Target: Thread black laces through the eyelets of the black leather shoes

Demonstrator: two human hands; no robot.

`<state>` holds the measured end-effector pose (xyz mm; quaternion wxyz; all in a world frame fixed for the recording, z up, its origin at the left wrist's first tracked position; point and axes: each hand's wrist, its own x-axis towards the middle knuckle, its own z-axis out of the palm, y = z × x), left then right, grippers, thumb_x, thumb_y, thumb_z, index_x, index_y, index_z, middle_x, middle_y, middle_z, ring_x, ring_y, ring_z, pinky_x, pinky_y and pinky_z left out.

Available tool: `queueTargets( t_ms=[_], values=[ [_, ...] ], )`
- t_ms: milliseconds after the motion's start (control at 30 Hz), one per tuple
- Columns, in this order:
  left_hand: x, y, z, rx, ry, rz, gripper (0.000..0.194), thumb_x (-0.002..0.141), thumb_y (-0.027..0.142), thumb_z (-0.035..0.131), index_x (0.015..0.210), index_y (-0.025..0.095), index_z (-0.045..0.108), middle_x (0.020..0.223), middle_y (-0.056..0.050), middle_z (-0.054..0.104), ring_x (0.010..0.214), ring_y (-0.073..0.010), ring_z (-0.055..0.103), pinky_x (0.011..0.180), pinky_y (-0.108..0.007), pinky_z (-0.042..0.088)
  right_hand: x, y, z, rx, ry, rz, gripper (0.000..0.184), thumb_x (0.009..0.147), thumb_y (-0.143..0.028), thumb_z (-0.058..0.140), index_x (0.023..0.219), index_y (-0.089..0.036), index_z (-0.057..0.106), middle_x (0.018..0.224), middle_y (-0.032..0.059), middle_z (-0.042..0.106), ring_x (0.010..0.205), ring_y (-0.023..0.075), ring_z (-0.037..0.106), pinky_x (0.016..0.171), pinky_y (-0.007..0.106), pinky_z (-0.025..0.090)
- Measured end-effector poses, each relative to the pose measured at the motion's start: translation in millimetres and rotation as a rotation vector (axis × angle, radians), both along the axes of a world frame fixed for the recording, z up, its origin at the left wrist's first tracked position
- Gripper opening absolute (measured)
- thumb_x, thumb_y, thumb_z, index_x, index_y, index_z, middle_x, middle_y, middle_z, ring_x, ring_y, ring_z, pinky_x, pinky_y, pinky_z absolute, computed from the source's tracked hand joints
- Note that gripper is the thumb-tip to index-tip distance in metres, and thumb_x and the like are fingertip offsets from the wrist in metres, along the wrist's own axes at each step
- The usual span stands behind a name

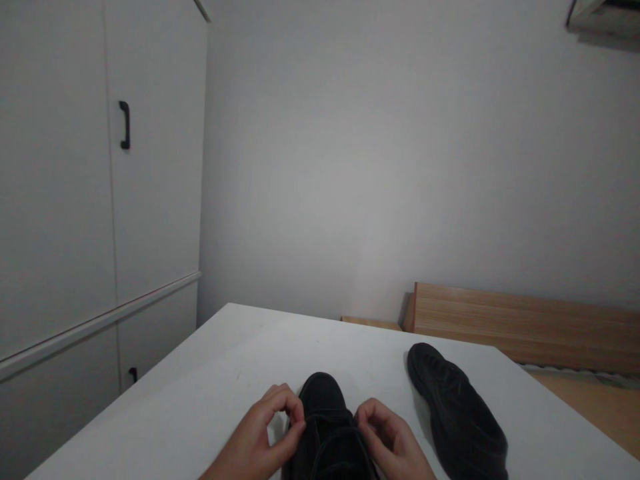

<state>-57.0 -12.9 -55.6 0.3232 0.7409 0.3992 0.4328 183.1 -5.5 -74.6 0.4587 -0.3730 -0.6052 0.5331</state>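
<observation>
A black lace-up shoe (323, 395) sits on the white table in front of me, toe pointing away. Its dark shoelace (330, 418) crosses the front of the opening, just behind the toe. On the shoe's left side, my left hand (273, 427) has thumb and forefinger pinched at the lace's edge. My right hand (389, 437) pinches at the lace on the opposite side, fingers curled. The lace inside both pinches is mostly hidden. The shoe's heel end runs out of view at the bottom.
A second black shoe (457, 413) lies to the right on the white table (190, 407). Left of the table stands a white cabinet (155, 187) with black handles. Behind the table are a pale wall (320, 167) and a wooden board (520, 327).
</observation>
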Motion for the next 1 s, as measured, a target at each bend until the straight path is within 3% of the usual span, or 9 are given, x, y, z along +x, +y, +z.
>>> queueTargets(
  t_ms=[233, 500, 633, 833, 1000],
  values=[
    [0.6, -1.3, 0.8, 0.001, -0.031, 0.012, 0.015, 0.088, 0.028, 0.051, 0.075, 0.020, 0.051, 0.081, -0.003, 0.056, 0.081, -0.0202, 0.053, 0.076, -0.029, 0.040, -0.7, -0.9, 7.0, -0.015, 0.015, -0.001, 0.050, 0.074, -0.069, 0.069, 0.075, -0.021, 0.054, 0.062, -0.0034, 0.048, 0.056, 0.0121, 0.041, 0.050, 0.022, 0.034],
    [0.3, 0.2, 0.8, 0.050, -0.017, 0.054, 0.014, 0.090, 0.025, 0.048, 0.077, 0.021, 0.049, 0.081, -0.002, 0.054, 0.080, -0.0203, 0.052, 0.076, -0.029, 0.039, -1.3, 8.0, -18.4, 0.054, 0.032, -0.092, 0.054, 0.076, -0.073, 0.064, 0.072, -0.021, 0.051, 0.064, -0.0034, 0.046, 0.056, 0.0116, 0.038, 0.052, 0.024, 0.034],
    [0.5, -1.5, 3.8, 0.064, -0.017, 0.077, 0.014, 0.090, 0.026, 0.047, 0.077, 0.021, 0.050, 0.080, -0.002, 0.054, 0.080, -0.0207, 0.052, 0.076, -0.029, 0.039, -3.3, 7.7, -22.9, 0.063, 0.044, -0.103, 0.053, 0.077, -0.072, 0.063, 0.071, -0.021, 0.050, 0.066, -0.0018, 0.050, 0.057, 0.0125, 0.042, 0.053, 0.024, 0.037],
    [0.1, -3.1, 9.6, 0.052, 0.001, 0.087, 0.016, 0.091, 0.029, 0.047, 0.078, 0.021, 0.051, 0.081, -0.003, 0.055, 0.081, -0.0213, 0.053, 0.077, -0.030, 0.039, -3.5, 4.7, -12.7, 0.071, 0.047, -0.111, 0.055, 0.076, -0.073, 0.064, 0.072, -0.020, 0.050, 0.068, -0.0017, 0.050, 0.058, 0.0118, 0.042, 0.053, 0.024, 0.036],
    [-2.0, -5.1, 12.9, -0.059, -0.009, 0.063, 0.020, 0.089, 0.039, 0.052, 0.080, 0.021, 0.053, 0.084, -0.003, 0.056, 0.086, -0.0220, 0.055, 0.080, -0.030, 0.040, 4.2, 0.1, 2.8, -0.016, 0.020, 0.030, 0.043, 0.082, -0.061, 0.067, 0.082, -0.020, 0.054, 0.069, -0.0034, 0.050, 0.058, 0.0114, 0.045, 0.054, 0.023, 0.036]
  ],
)
